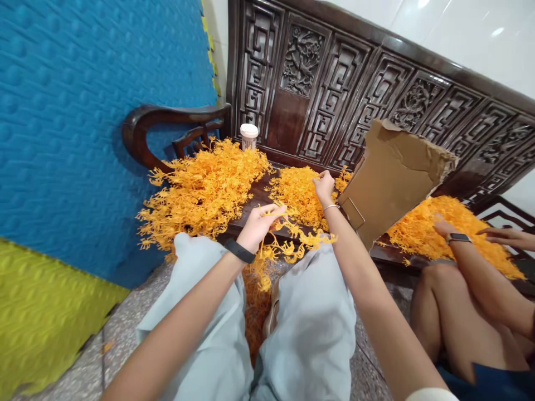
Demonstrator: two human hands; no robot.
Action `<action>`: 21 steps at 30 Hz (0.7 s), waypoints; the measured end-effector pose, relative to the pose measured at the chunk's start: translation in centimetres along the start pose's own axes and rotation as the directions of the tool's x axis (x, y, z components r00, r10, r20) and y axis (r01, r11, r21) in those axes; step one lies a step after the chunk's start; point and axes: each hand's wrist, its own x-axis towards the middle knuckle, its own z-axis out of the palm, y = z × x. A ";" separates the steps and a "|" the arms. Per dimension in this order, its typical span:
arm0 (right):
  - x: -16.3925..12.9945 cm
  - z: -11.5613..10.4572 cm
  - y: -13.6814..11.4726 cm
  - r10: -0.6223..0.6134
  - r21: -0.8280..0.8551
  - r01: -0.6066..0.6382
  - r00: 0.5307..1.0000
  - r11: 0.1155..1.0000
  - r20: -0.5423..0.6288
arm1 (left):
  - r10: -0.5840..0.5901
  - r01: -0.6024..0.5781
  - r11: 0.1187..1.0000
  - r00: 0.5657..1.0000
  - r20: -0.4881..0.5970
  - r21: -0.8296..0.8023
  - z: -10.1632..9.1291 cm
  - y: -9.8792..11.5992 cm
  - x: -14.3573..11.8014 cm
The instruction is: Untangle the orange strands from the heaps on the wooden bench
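My left hand [264, 224], with a black band on the wrist, is closed on a bunch of orange branching plastic pieces [292, 245] that dangles above my knees. My right hand [324, 187], wearing a thin bracelet, reaches to the right side of the middle heap of orange pieces [295, 192]. Its fingers are pinched together, and whatever lies between them is too small or hidden to make out. A larger heap of the long orange sprays [204, 192] lies on the bench to the left of both hands.
A white-lidded cup [249, 135] stands behind the left heap. To the right, a cardboard sheet [393, 172] stands upright on the dark carved wooden bench [292, 120]. Beyond it, another person's hands [445, 227] touch another orange heap [472, 234]. Orange pieces also lie between my feet.
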 end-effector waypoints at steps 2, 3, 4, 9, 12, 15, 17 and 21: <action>0.2 0.3 1.2 -0.005 -0.029 0.006 1.000 1.000 0.029 | -0.069 0.068 0.997 0.997 -0.045 -0.026 -0.5 0.0 0.1; 0.4 0.5 1.6 -0.017 -0.025 0.018 0.999 1.000 0.050 | -0.088 0.086 0.995 0.994 -0.063 -0.044 -0.8 -0.1 0.1; 0.5 0.5 1.8 -0.032 -0.012 0.033 0.997 0.999 0.063 | -0.092 0.087 0.994 0.993 -0.080 -0.064 -1.0 -0.1 0.1; 0.3 0.2 0.6 -0.129 0.204 0.112 0.989 0.972 0.070 | 0.056 -0.073 0.990 0.988 -0.145 -0.118 -2.0 0.1 0.1; -1.6 -0.6 -1.8 -0.293 0.474 0.129 0.911 0.871 0.291 | 0.083 -0.101 0.986 0.987 -0.141 -0.129 -2.4 0.2 0.2; -4.7 -1.8 -4.3 -0.515 0.634 0.063 0.647 0.771 0.562 | 0.063 -0.082 0.987 0.988 -0.138 -0.136 -2.8 0.3 0.2; -6.8 -2.8 -5.6 -0.595 0.648 0.041 0.443 0.761 0.671 | 0.088 -0.104 0.986 0.989 -0.119 -0.133 -3.0 0.4 0.1; -9.3 -4.4 -7.2 -0.679 0.669 0.122 0.179 0.733 0.712 | 0.177 -0.187 0.974 0.980 -0.087 -0.126 -3.1 0.6 0.0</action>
